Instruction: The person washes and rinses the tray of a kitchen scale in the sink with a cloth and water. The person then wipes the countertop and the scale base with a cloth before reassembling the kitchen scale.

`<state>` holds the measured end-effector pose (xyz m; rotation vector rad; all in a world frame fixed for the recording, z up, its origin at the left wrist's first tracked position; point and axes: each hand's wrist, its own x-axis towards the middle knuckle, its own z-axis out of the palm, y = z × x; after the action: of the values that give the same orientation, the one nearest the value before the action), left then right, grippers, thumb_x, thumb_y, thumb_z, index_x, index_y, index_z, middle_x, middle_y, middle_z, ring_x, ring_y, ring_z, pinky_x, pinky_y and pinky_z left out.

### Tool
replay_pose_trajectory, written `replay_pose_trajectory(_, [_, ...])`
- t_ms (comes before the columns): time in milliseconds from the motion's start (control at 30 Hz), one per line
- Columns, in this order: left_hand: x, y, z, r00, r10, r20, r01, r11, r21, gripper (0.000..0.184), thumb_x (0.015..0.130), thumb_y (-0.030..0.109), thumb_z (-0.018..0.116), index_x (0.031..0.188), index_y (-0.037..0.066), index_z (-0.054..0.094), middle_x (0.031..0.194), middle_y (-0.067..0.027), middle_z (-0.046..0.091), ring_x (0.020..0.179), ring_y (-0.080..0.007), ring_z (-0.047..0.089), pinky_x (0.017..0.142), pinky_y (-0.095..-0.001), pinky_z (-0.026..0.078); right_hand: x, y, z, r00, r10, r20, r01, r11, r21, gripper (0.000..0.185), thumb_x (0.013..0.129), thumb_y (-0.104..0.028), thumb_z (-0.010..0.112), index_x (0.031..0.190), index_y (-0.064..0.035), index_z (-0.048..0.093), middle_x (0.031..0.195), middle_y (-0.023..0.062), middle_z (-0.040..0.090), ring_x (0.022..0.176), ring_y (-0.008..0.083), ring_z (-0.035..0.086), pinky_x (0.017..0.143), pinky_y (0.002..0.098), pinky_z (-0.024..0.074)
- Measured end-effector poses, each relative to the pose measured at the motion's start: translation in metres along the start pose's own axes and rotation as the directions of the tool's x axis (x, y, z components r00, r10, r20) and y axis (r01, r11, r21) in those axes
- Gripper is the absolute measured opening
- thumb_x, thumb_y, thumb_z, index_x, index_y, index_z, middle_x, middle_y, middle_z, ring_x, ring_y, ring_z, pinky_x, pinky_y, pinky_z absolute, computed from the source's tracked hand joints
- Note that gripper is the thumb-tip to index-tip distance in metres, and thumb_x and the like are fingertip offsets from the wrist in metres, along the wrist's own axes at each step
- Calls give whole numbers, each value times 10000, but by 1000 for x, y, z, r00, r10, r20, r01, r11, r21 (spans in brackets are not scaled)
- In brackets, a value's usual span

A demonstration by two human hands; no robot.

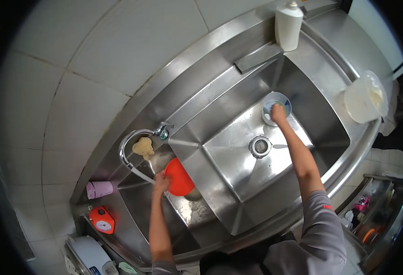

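Note:
My left hand (161, 182) is closed on the rim of a round red plastic bowl (179, 178), held over the smaller left basin. Just beside that hand ends a pale streak that looks like water from the curved chrome faucet (124, 153). My right hand (278, 112) reaches into a clear plastic tub (269, 120) standing on the floor of the large basin (229, 169). Its fingers look curled inside the tub, and what they grip is hidden. Behind the faucet base lies a crumpled yellowish cloth (143, 147).
A round drain (260, 146) sits mid-basin. A white bottle (288, 27) stands on the back corner ledge, and a translucent bucket (364, 98) on the right ledge. Pink cups (99, 189) and a red dial scale (102, 220) are at the left.

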<state>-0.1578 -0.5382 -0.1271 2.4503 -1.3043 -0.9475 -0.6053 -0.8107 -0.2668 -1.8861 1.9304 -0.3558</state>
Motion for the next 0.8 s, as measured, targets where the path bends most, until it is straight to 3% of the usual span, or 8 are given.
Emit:
replay_pose_trajectory(200, [-21, -7, 0, 976, -4, -218, 50, 978, 204, 273, 845, 141, 464, 1055, -34, 462, 859, -182, 579, 713, -249, 574, 648, -343, 456, 52, 59, 61, 936, 234, 262, -169, 954, -249, 419, 764, -48, 503, 1175, -93, 431, 1181, 211, 457, 1077, 364, 472, 859, 416, 428])
replay_pose_trajectory(367, [-40, 24, -1, 975, -152, -163, 150, 988, -25, 345, 841, 54, 438, 1157, -52, 349, 912, -133, 559, 775, -212, 564, 693, -321, 455, 59, 75, 102, 909, 217, 356, -71, 922, -380, 814, 714, -69, 593, 1338, -352, 153, 1326, 180, 292, 1163, 400, 366, 886, 458, 395])
replay_pose_trajectory(400, [-41, 12, 8, 943, -308, -126, 231, 878, -419, 334, 837, 30, 432, 1144, -73, 353, 905, -131, 557, 791, -176, 556, 717, -294, 446, 62, 75, 92, 904, 221, 366, -44, 900, -434, 735, 714, -87, 557, 1333, -292, 220, 1277, 205, 362, 1136, 389, 405, 890, 452, 389])
replay_pose_trajectory(433, [-38, -11, 16, 948, -240, -207, 150, 915, -375, 300, 841, 24, 421, 1125, -64, 385, 910, -132, 557, 803, -159, 548, 724, -283, 441, 60, 71, 89, 899, 221, 379, -11, 875, -484, 671, 713, -104, 520, 1328, -232, 286, 1227, 230, 432, 1109, 377, 444, 895, 446, 383])
replay_pose_trajectory(567, [-53, -36, 7, 897, -415, -154, 293, 818, -495, 261, 872, 60, 396, 1103, -31, 476, 949, -139, 561, 850, -136, 530, 757, -278, 428, 72, 89, 60, 971, 176, 164, -141, 969, -204, 487, 778, -268, 477, 1241, -124, 430, 885, 169, 607, 846, 263, 598, 776, 369, 456])
replay_pose_trajectory(733, [-91, -22, 16, 860, -426, -282, 141, 727, -672, 256, 900, 152, 395, 1042, -20, 521, 936, -104, 568, 836, -136, 518, 778, -287, 411, 7, -37, -80, 757, -396, 519, 65, 837, 543, 626, 783, -377, 507, 1271, -10, 364, 983, 130, 572, 771, 181, 550, 734, 301, 450])
replay_pose_trajectory(767, [-99, -27, 21, 846, -456, -277, 153, 705, -692, 256, 903, 162, 396, 1031, -21, 521, 928, -97, 569, 830, -137, 517, 780, -289, 409, -37, -109, -124, 731, -240, 639, -40, 919, 391, 673, 795, -472, 501, 1276, -22, 365, 1061, 140, 552, 881, 188, 541, 777, 282, 433])
replay_pose_trajectory(800, [-109, -20, 19, 851, -466, -242, 191, 704, -684, 279, 893, 134, 406, 1124, -12, 463, 1013, -79, 547, 859, -129, 514, 765, -259, 420, -73, -144, -129, 733, -322, 599, 111, 925, 362, 705, 803, -540, 467, 1274, -24, 372, 1103, 145, 542, 994, 205, 514, 848, 279, 401])
